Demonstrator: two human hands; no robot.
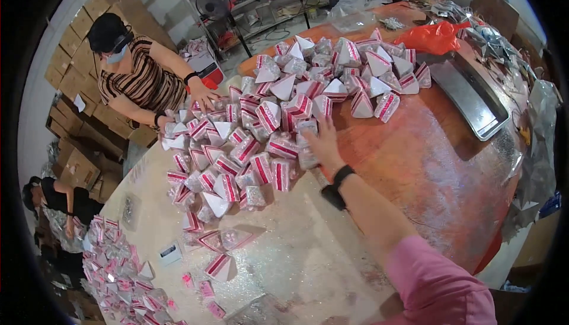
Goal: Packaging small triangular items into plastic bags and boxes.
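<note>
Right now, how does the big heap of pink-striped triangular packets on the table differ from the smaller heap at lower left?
The big heap of pink-striped triangular packets is wider and piled deeper; the smaller heap lies flatter. The right hand touches the big heap; the smaller one lies apart, nearer a second co-worker. Both hold similar packets.

sleeve (441,283): pink | wrist: black watch (336,187) | grip (323,145): bare
</note>
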